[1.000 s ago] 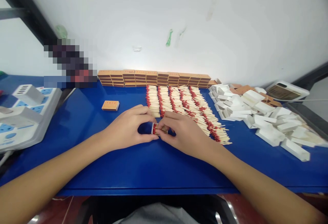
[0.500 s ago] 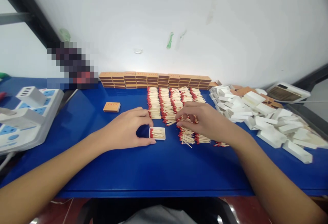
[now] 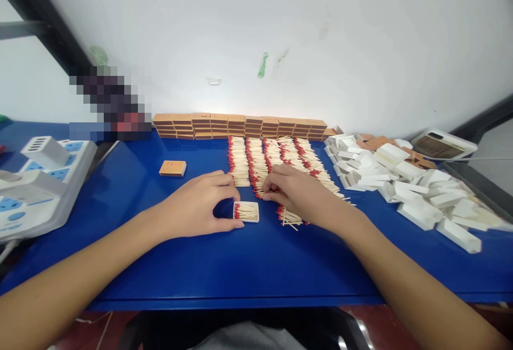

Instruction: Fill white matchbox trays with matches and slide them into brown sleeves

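Observation:
A small white matchbox tray, partly filled with red-headed matches, lies on the blue table. My left hand curls around its left end, with the thumb along the near side and the index finger at the far corner. To the right, my right hand bends down over the rows of matches, its thumb and fingertips pinched at some matches. How many are in that pinch is hidden. A loose bunch of matches lies under the right hand.
Stacked matchboxes line the wall. One closed matchbox lies apart, left of the rows. White empty trays are heaped at the right, near a phone. A power strip with plugs is at the left.
My right hand has moved left across the matches, closer to the tray, uncovering more of the right-hand row. My left hand and the tray have stayed nearly in place.

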Demonstrator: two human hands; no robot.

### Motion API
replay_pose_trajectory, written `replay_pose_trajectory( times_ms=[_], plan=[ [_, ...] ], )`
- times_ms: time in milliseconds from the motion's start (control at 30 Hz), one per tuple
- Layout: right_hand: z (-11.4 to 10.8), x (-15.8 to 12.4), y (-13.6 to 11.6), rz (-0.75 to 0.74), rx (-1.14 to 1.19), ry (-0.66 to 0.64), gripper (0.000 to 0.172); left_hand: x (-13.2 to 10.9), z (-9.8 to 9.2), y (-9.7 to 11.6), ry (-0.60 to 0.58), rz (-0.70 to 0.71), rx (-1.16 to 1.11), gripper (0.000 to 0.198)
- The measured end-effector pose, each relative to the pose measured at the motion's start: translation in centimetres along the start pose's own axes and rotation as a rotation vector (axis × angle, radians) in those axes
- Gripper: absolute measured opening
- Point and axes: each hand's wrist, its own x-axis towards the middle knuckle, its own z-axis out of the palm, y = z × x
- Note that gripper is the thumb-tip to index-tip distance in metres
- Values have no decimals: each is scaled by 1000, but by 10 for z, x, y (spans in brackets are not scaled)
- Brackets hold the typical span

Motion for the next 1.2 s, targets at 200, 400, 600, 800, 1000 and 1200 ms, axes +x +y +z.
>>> replay_pose_trajectory(
  times_ms=[200, 400, 600, 800, 1000, 1200],
  plan=[
    [2, 2, 0, -91, -71, 27, 13, 0, 2, -1, 9, 8, -3, 35],
    [3, 3, -1, -129, -156, 42, 13, 0, 2, 0, -2, 1, 8, 36],
    [6, 4, 0, -106, -185, 37, 13, 0, 1, -1, -4, 6, 6, 38],
    [4, 4, -5, -93, -265, 9, 17, -1, 1, 1, -1, 11, 21, 38],
    [7, 4, -6, -98, -322, -2, 23, -1, 1, -1, 13, 31, 27, 40],
    [0, 2, -3, -106, -156, 148, 19, 2, 8, -1, 166, -23, -99, 57]
  ],
)
